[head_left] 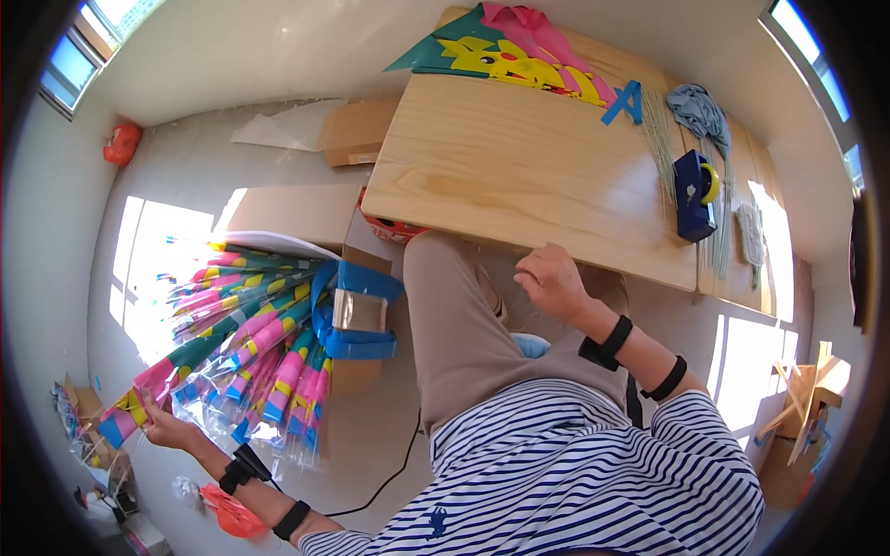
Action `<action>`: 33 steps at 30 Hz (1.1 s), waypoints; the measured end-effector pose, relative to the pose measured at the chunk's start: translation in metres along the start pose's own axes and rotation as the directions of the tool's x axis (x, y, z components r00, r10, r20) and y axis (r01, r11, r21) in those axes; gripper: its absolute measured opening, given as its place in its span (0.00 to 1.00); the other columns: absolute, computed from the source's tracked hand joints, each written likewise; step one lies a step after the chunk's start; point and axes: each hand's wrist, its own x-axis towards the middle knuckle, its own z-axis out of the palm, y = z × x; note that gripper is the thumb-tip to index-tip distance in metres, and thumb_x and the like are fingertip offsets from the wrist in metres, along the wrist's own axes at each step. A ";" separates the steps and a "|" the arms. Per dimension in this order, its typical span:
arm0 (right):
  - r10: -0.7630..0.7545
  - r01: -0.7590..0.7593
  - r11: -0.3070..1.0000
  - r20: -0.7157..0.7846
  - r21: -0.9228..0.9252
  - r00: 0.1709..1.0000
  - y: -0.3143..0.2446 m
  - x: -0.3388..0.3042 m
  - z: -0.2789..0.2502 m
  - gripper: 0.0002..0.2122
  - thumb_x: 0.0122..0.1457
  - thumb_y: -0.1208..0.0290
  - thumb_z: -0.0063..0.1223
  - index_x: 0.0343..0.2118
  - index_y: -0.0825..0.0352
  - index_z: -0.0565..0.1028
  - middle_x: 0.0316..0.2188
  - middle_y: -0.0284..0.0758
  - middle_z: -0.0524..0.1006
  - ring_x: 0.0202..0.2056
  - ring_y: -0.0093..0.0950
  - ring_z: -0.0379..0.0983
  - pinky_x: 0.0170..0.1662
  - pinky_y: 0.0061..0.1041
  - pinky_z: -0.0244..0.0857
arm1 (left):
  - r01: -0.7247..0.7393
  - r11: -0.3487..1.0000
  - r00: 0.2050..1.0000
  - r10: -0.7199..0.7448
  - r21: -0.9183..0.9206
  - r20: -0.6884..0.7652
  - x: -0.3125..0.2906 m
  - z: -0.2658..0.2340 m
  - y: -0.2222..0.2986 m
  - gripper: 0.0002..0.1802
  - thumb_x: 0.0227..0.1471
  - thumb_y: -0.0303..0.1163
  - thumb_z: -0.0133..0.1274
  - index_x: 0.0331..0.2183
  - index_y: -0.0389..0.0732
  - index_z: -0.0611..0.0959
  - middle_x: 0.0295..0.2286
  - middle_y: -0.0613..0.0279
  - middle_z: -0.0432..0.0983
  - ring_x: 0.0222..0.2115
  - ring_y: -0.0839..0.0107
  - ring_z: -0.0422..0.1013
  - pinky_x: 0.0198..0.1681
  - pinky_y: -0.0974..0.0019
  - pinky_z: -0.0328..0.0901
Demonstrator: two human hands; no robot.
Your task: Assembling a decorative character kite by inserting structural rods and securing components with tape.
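A printed roll (178, 364) is gripped near left by the left hand (170, 429), apparently for positioning (right hand (553, 280) curled, contents hidden); steadiness seems needed.

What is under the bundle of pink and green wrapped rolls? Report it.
Cardboard shows past the far and right sides of the bundle, and sunlit floor to its left. Whatever supports its middle is covered by the rolls and cannot be seen.

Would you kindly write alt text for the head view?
A seated person in a striped shirt holds a colourful roll by its end with the left hand, beside a pile of similar rolls; the right hand, curled, is near a wooden table.
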 end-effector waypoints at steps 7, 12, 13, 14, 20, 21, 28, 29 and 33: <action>0.055 -0.059 0.998 -0.116 -0.032 0.992 0.043 0.038 -0.006 0.09 0.49 0.72 0.62 0.33 0.68 0.78 0.33 0.42 0.77 0.39 0.44 0.72 0.47 0.40 0.65 | 0.321 0.637 0.947 -0.226 0.701 -0.228 -0.016 0.059 -0.124 0.32 0.44 0.39 0.70 0.45 0.27 0.81 0.36 0.44 0.80 0.36 0.56 0.79 0.39 0.57 0.73; 0.118 -0.149 0.972 -0.171 -0.183 0.978 0.100 0.064 -0.021 0.21 0.52 0.68 0.62 0.48 0.72 0.74 0.48 0.47 0.74 0.50 0.47 0.68 0.55 0.42 0.62 | -0.198 0.815 0.978 0.127 0.545 0.165 -0.033 0.143 -0.073 0.16 0.53 0.26 0.60 0.44 0.30 0.80 0.40 0.49 0.80 0.40 0.59 0.78 0.45 0.60 0.71; 0.115 -0.149 0.964 -0.160 -0.219 0.980 0.111 0.069 -0.016 0.24 0.53 0.67 0.62 0.52 0.72 0.73 0.52 0.48 0.72 0.53 0.48 0.66 0.58 0.43 0.61 | -0.182 0.891 0.953 0.056 0.415 0.297 -0.048 0.186 -0.047 0.14 0.56 0.25 0.57 0.44 0.30 0.80 0.42 0.49 0.79 0.42 0.60 0.77 0.46 0.60 0.71; 0.132 -0.158 0.960 -0.125 -0.230 0.983 0.119 0.072 -0.011 0.25 0.53 0.66 0.62 0.54 0.72 0.72 0.54 0.48 0.70 0.55 0.48 0.64 0.60 0.43 0.59 | -0.154 0.940 0.903 0.009 0.304 0.429 -0.068 0.231 -0.026 0.14 0.57 0.26 0.56 0.45 0.30 0.79 0.41 0.52 0.79 0.40 0.64 0.75 0.46 0.62 0.70; 0.160 -0.168 0.956 -0.050 -0.240 0.986 0.126 0.070 0.007 0.29 0.56 0.65 0.59 0.60 0.71 0.67 0.64 0.48 0.61 0.63 0.50 0.56 0.67 0.49 0.48 | 0.356 0.922 0.307 -0.268 0.151 0.913 -0.184 0.502 0.007 0.30 0.51 0.34 0.63 0.53 0.31 0.74 0.42 0.58 0.77 0.40 0.71 0.74 0.43 0.68 0.70; 0.167 -0.173 0.956 -0.047 -0.235 0.985 0.126 0.072 0.006 0.29 0.56 0.65 0.59 0.60 0.71 0.67 0.64 0.48 0.61 0.63 0.50 0.56 0.67 0.50 0.47 | 0.361 0.915 0.245 -0.280 0.180 0.928 -0.204 0.541 0.007 0.32 0.53 0.35 0.61 0.55 0.30 0.71 0.44 0.55 0.75 0.42 0.68 0.75 0.45 0.65 0.71; 0.225 -0.215 0.953 0.023 -0.214 0.974 0.129 0.075 0.002 0.29 0.57 0.60 0.57 0.59 0.71 0.69 0.64 0.50 0.62 0.63 0.51 0.57 0.67 0.53 0.47 | 0.584 0.772 0.094 -0.371 0.250 0.924 -0.319 0.707 -0.001 0.27 0.54 0.29 0.62 0.52 0.32 0.71 0.42 0.53 0.75 0.38 0.64 0.76 0.41 0.62 0.74; 0.233 -0.222 0.951 0.025 -0.217 0.972 0.131 0.076 0.002 0.28 0.57 0.60 0.57 0.59 0.71 0.70 0.64 0.50 0.62 0.63 0.51 0.57 0.67 0.53 0.47 | 0.626 0.747 0.100 -0.358 0.221 0.928 -0.330 0.717 -0.001 0.24 0.54 0.27 0.61 0.50 0.33 0.72 0.40 0.54 0.76 0.37 0.64 0.77 0.40 0.62 0.74; 0.250 -0.236 0.949 0.042 -0.211 0.967 0.132 0.074 0.000 0.28 0.58 0.60 0.57 0.58 0.71 0.70 0.64 0.50 0.62 0.63 0.51 0.57 0.66 0.53 0.47 | 0.670 0.737 0.182 -0.279 0.089 0.943 -0.342 0.733 0.001 0.14 0.54 0.21 0.58 0.43 0.33 0.75 0.34 0.55 0.77 0.34 0.63 0.77 0.36 0.64 0.73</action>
